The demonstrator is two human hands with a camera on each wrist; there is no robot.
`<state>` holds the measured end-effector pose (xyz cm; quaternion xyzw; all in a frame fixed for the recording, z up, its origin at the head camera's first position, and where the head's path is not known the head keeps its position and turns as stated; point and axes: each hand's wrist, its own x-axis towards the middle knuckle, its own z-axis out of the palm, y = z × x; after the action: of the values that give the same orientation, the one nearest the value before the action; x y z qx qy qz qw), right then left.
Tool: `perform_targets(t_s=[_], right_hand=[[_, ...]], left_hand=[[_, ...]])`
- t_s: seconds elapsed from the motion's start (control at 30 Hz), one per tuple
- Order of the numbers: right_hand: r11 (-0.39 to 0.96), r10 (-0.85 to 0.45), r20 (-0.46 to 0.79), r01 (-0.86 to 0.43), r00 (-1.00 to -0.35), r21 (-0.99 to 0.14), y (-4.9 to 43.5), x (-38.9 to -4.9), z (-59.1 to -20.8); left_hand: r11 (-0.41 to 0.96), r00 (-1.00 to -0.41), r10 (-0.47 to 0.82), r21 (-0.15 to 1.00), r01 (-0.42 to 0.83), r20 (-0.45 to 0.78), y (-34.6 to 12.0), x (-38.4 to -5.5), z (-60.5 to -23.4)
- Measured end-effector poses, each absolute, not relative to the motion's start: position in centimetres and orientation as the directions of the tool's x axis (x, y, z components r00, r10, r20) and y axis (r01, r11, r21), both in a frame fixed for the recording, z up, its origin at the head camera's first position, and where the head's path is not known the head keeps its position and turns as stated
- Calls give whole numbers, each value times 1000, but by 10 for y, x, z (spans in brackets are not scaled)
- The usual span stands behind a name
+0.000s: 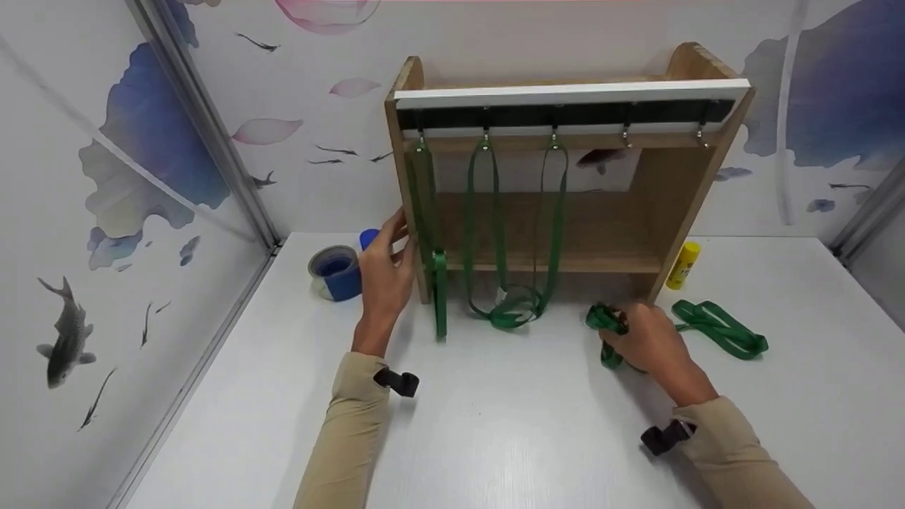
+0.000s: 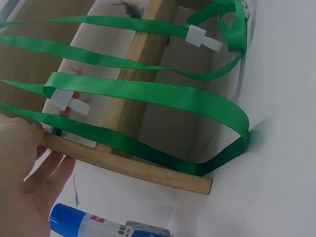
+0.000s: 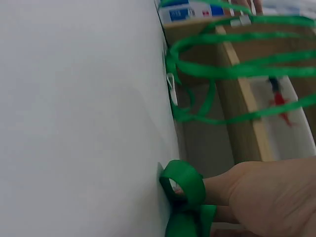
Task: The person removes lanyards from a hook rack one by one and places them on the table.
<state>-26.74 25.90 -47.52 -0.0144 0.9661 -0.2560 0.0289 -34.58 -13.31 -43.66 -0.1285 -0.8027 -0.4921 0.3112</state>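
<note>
A wooden rack (image 1: 537, 265) stands on the table with a row of metal hooks along its top front. Green lanyards (image 1: 558, 219) hang from the three left hooks; the two right hooks carry nothing. White plastic clips (image 2: 61, 100) show on the hanging lanyards in the left wrist view. My left hand (image 1: 387, 272) touches the rack's left side panel (image 2: 133, 168), its fingers against the outer face. At the rack's lower right, my right hand (image 1: 647, 336) holds a bunched green lanyard (image 3: 185, 182) at the tabletop. Another folded green lanyard (image 1: 721, 331) lies right of that hand.
Rolls of tape (image 1: 336, 272) stand left of the rack, near a blue-capped glue bottle (image 2: 69, 219) beside the left hand. A yellow glue stick (image 1: 683, 266) stands by the rack's right side. Printed wall panels (image 1: 318, 184) close off the back and left.
</note>
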Motion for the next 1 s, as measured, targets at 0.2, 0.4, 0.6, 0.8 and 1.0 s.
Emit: perform_targets(t_s=[0.2, 0.4, 0.6, 0.8, 1.0], right_hand=[[845, -2, -6, 2, -1000, -535, 260, -276, -478], [809, 15, -7, 16, -1000, -588, 267, -275, -478], [777, 51, 53, 7, -997, -630, 273, -273, -468], [735, 64, 195, -85, -979, -672, 264, -270, -457], [677, 33, 326, -219, -945, -703, 234, -268, -450]], left_hand=[[477, -769, -93, 706, 523, 633, -134, -346, -437], [474, -767, -92, 705, 527, 635, -134, -346, -436], [475, -770, -98, 710, 520, 630, -134, -345, -437], [466, -764, -96, 707, 532, 638, -134, -347, -438], [466, -762, -94, 704, 535, 641, -133, -347, -438]])
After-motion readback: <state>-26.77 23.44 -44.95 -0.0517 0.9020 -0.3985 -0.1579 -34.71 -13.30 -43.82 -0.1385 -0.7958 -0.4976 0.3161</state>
